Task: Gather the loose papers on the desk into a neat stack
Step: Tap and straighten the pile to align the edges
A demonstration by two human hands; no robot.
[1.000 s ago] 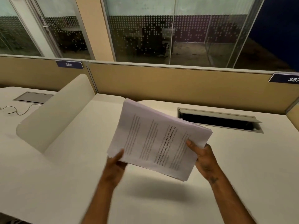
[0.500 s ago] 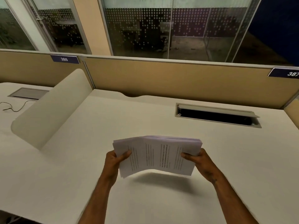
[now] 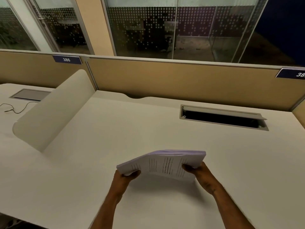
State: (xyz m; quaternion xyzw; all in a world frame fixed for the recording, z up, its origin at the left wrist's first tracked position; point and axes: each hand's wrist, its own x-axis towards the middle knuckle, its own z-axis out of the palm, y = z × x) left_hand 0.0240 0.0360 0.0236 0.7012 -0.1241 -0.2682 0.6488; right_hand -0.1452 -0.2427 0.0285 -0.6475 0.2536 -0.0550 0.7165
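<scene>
A thick stack of printed white papers (image 3: 163,164) hangs just above the white desk (image 3: 115,129), bowed upward in the middle and nearly flat. My left hand (image 3: 123,178) grips its left short edge, thumb on top. My right hand (image 3: 200,174) grips the right edge the same way. The stack's far edge looks fairly even; the near edge sags toward me. No other loose sheets show on the desk.
An open cable hatch (image 3: 222,118) lies in the desk at the back right. A curved white divider (image 3: 52,111) stands to the left, with a cable (image 3: 14,108) on the neighbouring desk. A tan partition (image 3: 181,80) closes the back.
The stack has come down from a raised, tilted position to low over the desk and turned nearly flat. Both hands dropped with it and kept their grip.
</scene>
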